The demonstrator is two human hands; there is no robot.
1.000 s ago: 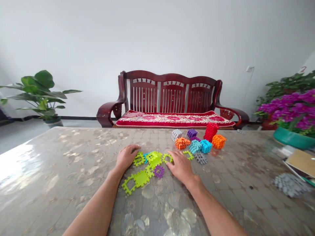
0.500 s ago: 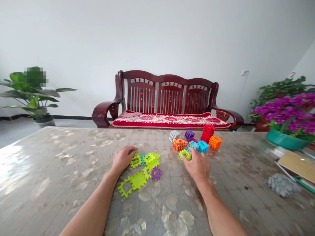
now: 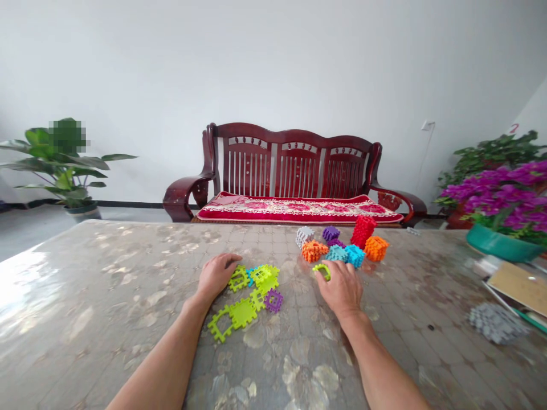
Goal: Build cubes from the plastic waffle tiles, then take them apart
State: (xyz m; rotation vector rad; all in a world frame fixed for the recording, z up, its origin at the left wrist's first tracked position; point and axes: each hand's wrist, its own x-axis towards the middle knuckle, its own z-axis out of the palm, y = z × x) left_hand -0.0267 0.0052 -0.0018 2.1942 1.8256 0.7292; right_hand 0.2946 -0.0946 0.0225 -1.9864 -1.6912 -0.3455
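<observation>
My right hand (image 3: 342, 289) pinches a lime-green interlocking tile (image 3: 326, 270) between thumb and fingers, just in front of the stacked coloured pieces. On the left, my left hand (image 3: 215, 274) lies on the table with its fingers stretched out, beside a lime-green tile with a cut-out (image 3: 239, 278); whether the fingertips touch it I cannot tell. Between my hands is a loose group: a solid lime-green tile (image 3: 243, 313), a lime-green frame (image 3: 221, 326), a purple tile (image 3: 273, 300) and a partly covered blue tile (image 3: 250, 278).
Stacks of tiles stand at the back: grey (image 3: 305, 237), orange (image 3: 314, 251), light blue (image 3: 354, 255), red (image 3: 363, 230) and another orange (image 3: 376, 249). A grey tile pile (image 3: 498, 323) lies right, near a flower pot (image 3: 504, 244). Beyond the table (image 3: 141, 319) is a wooden bench (image 3: 298, 165).
My right hand, with the lime-green tile, has drawn slightly back from the stacks towards me. My left hand stays beside the tile group. The whole view has shifted a little.
</observation>
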